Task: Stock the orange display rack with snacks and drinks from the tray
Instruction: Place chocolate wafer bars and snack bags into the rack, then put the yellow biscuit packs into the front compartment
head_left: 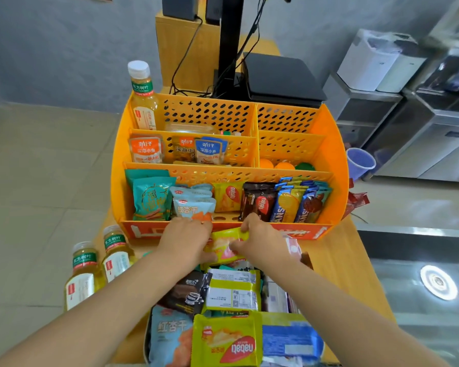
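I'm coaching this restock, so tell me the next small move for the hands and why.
Probably lift the yellow wafer pack, which both the left hand and right hand grip, into the front row of the orange rack, beside the matching yellow pack, where a gap shows.

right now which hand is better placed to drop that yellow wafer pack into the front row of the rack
Right. The right hand pinches the yellow wafer pack by its top edge, just below the gap beside the yellow nabati pack already in the orange rack. The left hand only steadies its side.
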Demonstrator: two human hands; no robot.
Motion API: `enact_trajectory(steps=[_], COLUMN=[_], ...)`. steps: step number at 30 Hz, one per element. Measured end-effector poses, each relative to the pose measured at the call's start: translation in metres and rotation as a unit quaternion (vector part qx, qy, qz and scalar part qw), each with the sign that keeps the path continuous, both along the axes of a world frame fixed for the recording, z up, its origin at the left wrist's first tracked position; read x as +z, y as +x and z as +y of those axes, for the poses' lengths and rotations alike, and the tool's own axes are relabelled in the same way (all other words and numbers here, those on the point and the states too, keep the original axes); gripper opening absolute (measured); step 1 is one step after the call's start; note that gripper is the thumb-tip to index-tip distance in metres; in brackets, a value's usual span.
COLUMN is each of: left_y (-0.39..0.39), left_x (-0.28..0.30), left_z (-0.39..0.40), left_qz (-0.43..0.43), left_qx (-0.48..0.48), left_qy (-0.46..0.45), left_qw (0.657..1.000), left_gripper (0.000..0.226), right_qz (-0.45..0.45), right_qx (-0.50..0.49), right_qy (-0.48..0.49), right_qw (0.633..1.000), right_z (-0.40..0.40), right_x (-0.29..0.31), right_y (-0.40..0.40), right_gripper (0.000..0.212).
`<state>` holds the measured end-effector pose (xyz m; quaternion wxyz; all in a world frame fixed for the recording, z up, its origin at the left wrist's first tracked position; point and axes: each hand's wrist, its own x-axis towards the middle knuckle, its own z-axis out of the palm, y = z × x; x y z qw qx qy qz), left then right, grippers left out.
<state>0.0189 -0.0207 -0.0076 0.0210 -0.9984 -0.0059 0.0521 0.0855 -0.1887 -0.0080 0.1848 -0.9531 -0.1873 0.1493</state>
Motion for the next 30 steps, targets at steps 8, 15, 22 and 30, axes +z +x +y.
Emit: enact_trajectory(steps=[8,15,22,30], left_y=[-0.031,-0.044,-0.030,-0.011], left_x=[0.007,-0.014,-0.005,0.029], left_z=[-0.017,-0.023,-0.020,-0.017], left_qz=[-0.017,0.084,0.054,0.111], left_qx=[-0.152,-0.175,-0.100,0.158], left_qy=[-0.223,-0.170,-0.263,-0.806], left_qw=[0.963,0.966,0.958,0.560], left_gripper=[0.031,0.062,0.047,0.047], right_qz=[0.167,0.265,0.251,0.240], right_qx=[-0.177,-0.237,-0.257,-0.248], right_qy=[0.236,0.389,0.429,0.479], right_qw=[0.941,0.850,0.829,0.807], right_z=[-0.041,-0.077,-0.091,-0.092], right_x=[0.004,0.010,0.006,0.009], right_y=[0.027,0.033,0.028,0.026], right_gripper=[0.062,0.033,0.034,0.036])
